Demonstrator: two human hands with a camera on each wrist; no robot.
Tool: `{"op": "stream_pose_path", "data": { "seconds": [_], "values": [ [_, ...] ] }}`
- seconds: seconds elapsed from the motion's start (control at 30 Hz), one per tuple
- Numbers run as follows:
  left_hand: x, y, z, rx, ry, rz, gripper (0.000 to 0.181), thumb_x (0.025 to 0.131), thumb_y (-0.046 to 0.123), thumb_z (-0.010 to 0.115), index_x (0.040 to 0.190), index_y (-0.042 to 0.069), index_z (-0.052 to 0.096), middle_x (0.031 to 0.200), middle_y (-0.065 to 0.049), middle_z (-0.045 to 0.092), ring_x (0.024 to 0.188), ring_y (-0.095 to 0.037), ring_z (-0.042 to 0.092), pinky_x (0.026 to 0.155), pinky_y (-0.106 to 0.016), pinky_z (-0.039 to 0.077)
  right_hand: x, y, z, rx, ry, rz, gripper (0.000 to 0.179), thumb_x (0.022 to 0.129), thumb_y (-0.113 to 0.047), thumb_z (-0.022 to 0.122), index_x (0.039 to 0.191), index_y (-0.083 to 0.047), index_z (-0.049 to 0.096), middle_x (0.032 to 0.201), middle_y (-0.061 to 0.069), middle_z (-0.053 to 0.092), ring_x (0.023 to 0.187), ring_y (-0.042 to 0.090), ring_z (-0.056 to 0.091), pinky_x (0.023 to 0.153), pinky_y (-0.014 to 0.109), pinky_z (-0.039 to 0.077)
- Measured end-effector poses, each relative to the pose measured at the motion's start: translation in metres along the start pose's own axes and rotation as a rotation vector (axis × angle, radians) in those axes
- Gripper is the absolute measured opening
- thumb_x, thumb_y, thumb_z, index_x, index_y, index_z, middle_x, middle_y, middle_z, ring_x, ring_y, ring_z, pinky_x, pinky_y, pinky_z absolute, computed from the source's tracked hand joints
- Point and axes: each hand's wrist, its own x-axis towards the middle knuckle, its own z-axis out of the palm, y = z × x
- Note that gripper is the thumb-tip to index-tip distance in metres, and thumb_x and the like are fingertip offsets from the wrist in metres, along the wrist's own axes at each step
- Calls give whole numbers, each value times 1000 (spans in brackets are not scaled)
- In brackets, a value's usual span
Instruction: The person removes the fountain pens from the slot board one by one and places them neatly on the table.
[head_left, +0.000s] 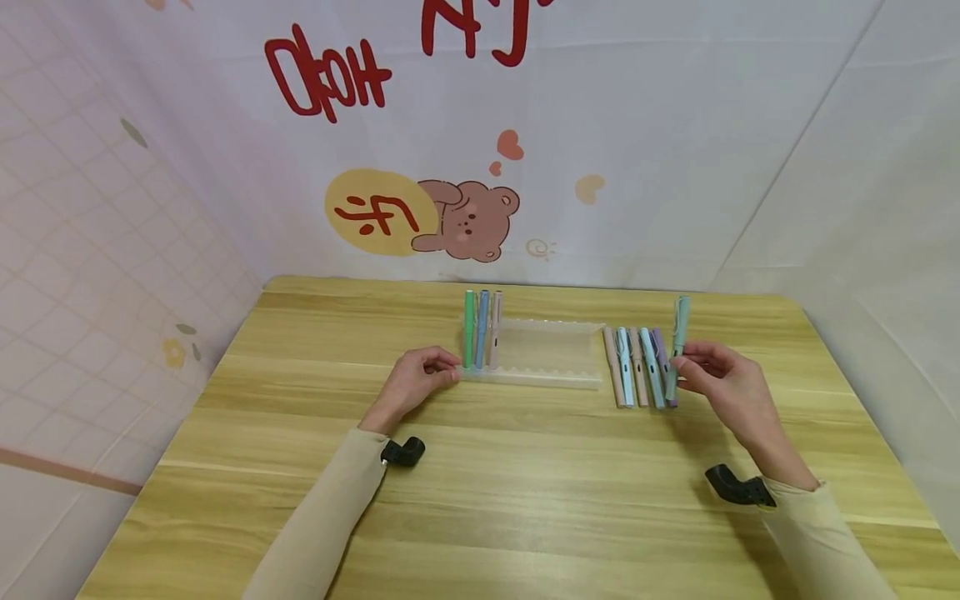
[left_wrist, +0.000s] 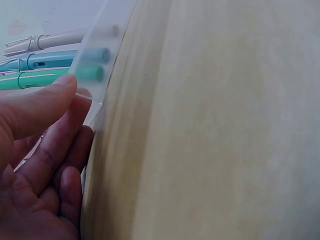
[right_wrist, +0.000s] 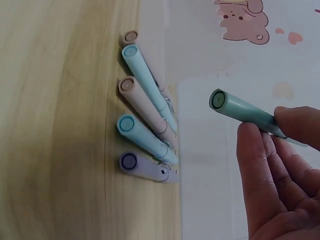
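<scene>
At its left front corner, the clear plastic pen rack (head_left: 540, 380) is pinched by my left hand (head_left: 416, 382), thumb on the edge and fingers below. Side by side at the rack's left end stand a green pen (head_left: 469, 329), a blue pen (head_left: 482, 333) and a pale pink pen (head_left: 496, 333). My right hand (head_left: 731, 393) holds a mint-green pen (right_wrist: 245, 110) between thumb and fingertips, raised beside the row of loose pens. In the right wrist view its round end points away from the fingers.
Right of the rack lies a row of several pens, among them a light blue pen (right_wrist: 142, 72), a pinkish pen (right_wrist: 145, 105) and a purple pen (right_wrist: 142, 166). The wooden table (head_left: 525, 492) meets a printed cloth wall (head_left: 660, 125) at the back.
</scene>
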Motion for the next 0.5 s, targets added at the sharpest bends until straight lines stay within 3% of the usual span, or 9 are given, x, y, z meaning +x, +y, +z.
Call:
{"op": "stream_pose_path", "data": {
  "seconds": [0.5],
  "values": [
    [0,1,-1,5,-5,-4,14,95,11,76,109,7,76,98,-4,74,89,-18,65,81,-33,50,5,12,-22,-20,-42,27,49,105,-20,64,135,17,53,99,-14,69,87,0,70,76,25,59]
  ]
}}
